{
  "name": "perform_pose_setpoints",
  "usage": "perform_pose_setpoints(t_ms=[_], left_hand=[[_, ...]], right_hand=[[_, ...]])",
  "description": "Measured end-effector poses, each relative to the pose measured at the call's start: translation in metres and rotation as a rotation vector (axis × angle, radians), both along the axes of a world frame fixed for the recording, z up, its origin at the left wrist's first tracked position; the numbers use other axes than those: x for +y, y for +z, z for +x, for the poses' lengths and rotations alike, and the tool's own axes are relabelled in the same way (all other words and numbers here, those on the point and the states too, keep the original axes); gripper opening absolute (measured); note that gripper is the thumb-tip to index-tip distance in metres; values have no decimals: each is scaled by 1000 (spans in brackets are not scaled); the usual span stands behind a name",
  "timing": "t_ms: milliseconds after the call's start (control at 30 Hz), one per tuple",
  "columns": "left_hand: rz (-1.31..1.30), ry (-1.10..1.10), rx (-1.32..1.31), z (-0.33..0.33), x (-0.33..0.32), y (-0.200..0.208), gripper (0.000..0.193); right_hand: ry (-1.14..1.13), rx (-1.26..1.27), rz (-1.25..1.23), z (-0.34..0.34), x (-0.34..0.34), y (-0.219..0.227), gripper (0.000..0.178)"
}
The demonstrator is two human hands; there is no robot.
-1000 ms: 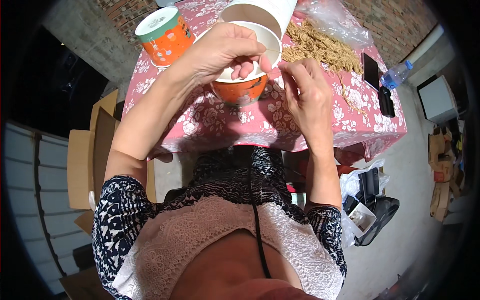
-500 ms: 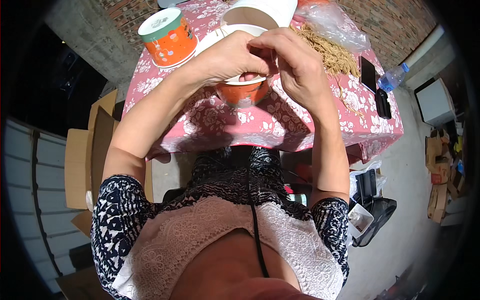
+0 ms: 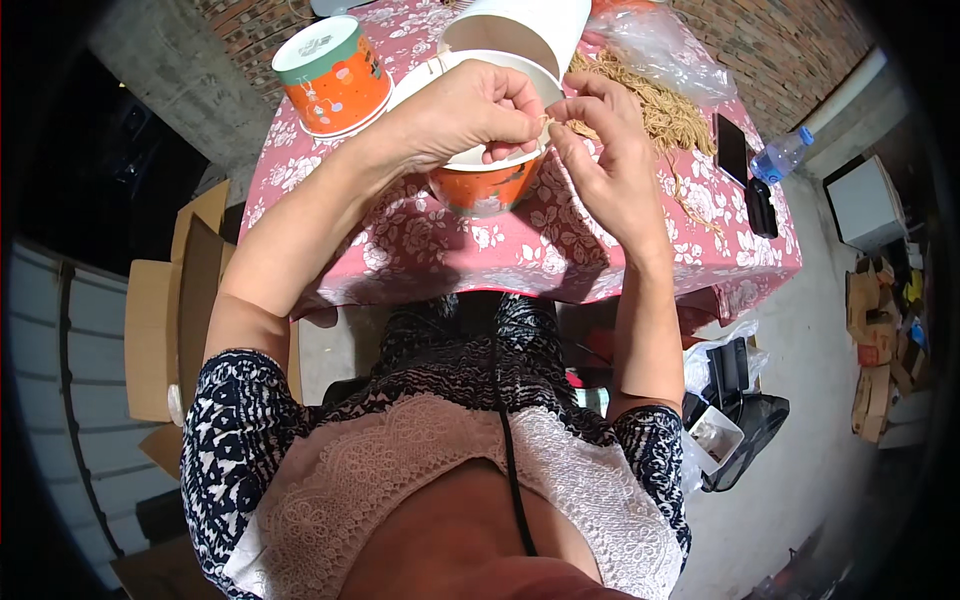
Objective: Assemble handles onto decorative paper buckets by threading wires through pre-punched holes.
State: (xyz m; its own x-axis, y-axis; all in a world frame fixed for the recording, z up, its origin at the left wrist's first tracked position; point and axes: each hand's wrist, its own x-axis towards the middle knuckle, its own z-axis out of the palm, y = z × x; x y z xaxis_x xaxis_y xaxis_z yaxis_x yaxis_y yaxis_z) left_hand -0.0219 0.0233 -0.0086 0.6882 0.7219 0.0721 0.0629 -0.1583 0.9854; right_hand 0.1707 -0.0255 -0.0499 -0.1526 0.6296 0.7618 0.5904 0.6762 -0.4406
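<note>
An orange paper bucket [image 3: 482, 190] with a white rim stands at the table's near edge, its mouth facing up. Over its right rim, my left hand [image 3: 478, 112] is closed in a pinch on a thin tan cord [image 3: 544, 119]. Thumb and forefinger of my right hand [image 3: 612, 150] meet at the same cord, just right of the left fingertips; the other fingers are loosely bent. A short cord loop [image 3: 437, 64] shows at the bucket's far left rim. My left hand hides part of the bucket's inside.
A pile of tan cords [image 3: 650, 105] lies right of the bucket, beside a clear plastic bag [image 3: 665, 55]. An upturned orange-and-green bucket [image 3: 340, 85] stands at the left, a white container [image 3: 520, 30] behind. A phone [image 3: 731, 148], black case [image 3: 762, 208] and bottle [image 3: 783, 156] line the right edge.
My right hand has turned and opened out somewhat, its fingers spreading away from the left hand. The cord between the fingertips now shows. My left hand has barely moved.
</note>
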Motion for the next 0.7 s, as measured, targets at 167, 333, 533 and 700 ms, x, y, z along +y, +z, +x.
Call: perform_pose_setpoints(t_ms=[167, 333, 533, 700], left_hand=[[-6, -6, 12, 1, 1, 0, 8], [-17, -2, 5, 3, 3, -1, 8], [-217, 92, -29, 5, 10, -2, 10], [-246, 112, -1, 7, 11, -2, 9]], right_hand=[[-19, 62, 37, -7, 2, -2, 12], [-21, 97, 61, -12, 6, -7, 8], [-131, 32, 198, -21, 1, -10, 10], [-172, -4, 306, -30, -5, -9, 14]])
